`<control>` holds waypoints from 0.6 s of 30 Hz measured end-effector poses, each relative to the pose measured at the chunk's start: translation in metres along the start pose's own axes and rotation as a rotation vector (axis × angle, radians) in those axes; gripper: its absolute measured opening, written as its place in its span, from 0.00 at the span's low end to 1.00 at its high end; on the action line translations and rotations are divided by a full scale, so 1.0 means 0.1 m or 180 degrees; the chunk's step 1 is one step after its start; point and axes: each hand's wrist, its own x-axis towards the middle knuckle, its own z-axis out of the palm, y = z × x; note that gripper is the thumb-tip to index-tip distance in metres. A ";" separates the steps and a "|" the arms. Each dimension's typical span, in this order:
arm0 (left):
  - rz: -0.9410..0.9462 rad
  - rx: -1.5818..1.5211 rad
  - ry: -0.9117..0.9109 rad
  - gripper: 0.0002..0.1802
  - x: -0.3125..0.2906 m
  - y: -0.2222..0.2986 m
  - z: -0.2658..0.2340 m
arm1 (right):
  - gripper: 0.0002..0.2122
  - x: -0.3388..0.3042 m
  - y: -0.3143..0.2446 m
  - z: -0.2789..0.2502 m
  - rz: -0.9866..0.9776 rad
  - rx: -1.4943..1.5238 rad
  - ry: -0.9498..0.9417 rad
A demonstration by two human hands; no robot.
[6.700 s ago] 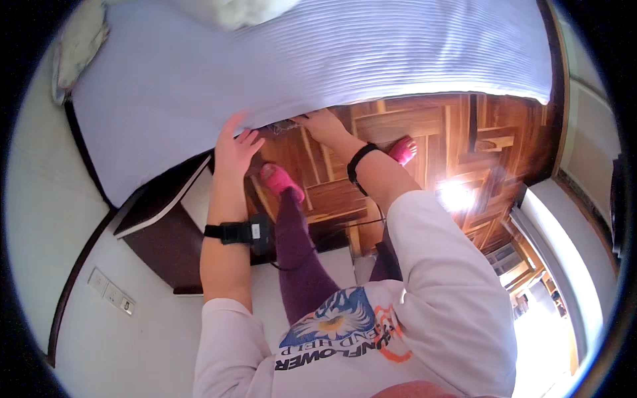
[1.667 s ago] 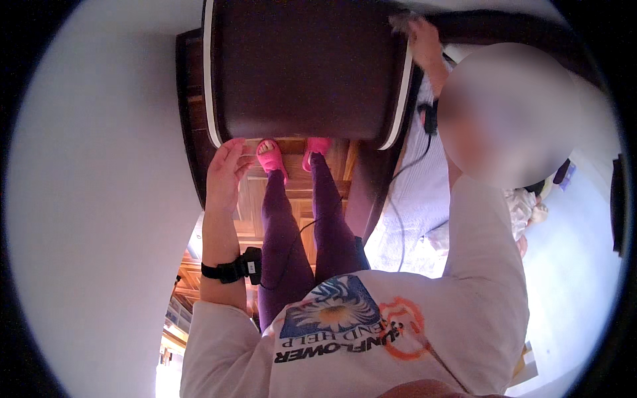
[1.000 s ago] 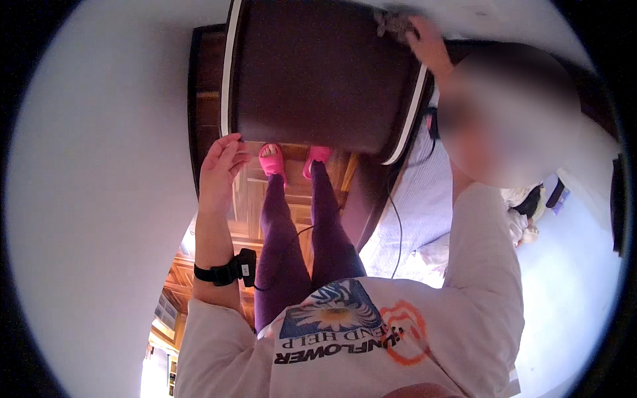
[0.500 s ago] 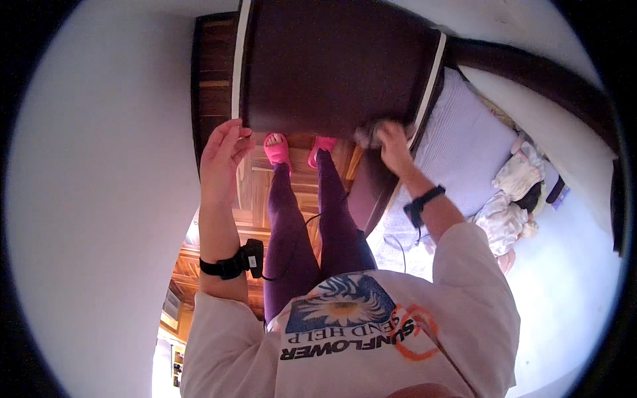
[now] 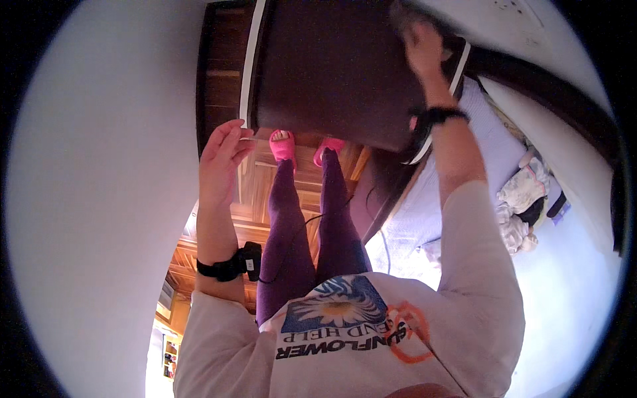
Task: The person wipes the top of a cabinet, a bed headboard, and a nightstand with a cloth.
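Observation:
A large dark brown panel (image 5: pixel 332 73) with white side edges stands in front of me. My left hand (image 5: pixel 224 156) is closed at its lower left corner, fingertips pinched against the white edge strip (image 5: pixel 251 66). Up at the panel's far right part is my right hand (image 5: pixel 424 50), smeared by motion. It grips a dark greyish cloth (image 5: pixel 403 16), also blurred, against or close to the panel's surface; whether they touch, I cannot tell. Black bands with small devices circle both my forearms.
A bed with a lilac cover (image 5: pixel 458 159) lies to the right, with crumpled clothes (image 5: pixel 524 199) beyond it. A pale wall (image 5: pixel 106 199) rises close on the left. Below are a wooden floor (image 5: pixel 255 182) and my feet in pink slippers (image 5: pixel 282 147).
My right hand has swept upward, away from me, with the cloth, from the panel's lower right corner to its far right part. My left hand stays at the lower left corner.

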 end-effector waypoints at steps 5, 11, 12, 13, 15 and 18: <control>0.0019 -0.0015 0.0000 0.15 0.03 0.06 0.00 | 0.06 -1.96 -1.05 -0.20 -0.1226 0.0432 -0.1635; 0.0171 0.0110 0.0178 0.14 0.01 0.18 -0.12 | 0.11 -1.33 -1.00 -0.51 0.0007 0.1328 -0.1588; 0.0202 0.0053 0.0149 0.14 -0.01 0.18 -0.13 | 0.11 -0.98 -0.83 -0.53 0.0153 0.1112 -0.1160; 0.0217 0.0016 0.0103 0.14 -0.01 0.18 -0.16 | 0.13 -0.78 -0.65 -0.44 0.0087 0.0842 -0.0727; 0.0211 -0.0003 0.0066 0.14 0.02 0.09 -0.13 | 0.16 -0.21 -0.09 -0.24 0.0024 0.0217 -0.0202; 0.0141 -0.0103 -0.0057 0.14 0.08 -0.06 -0.04 | 0.17 0.38 0.41 0.00 0.0390 -0.0665 -0.0141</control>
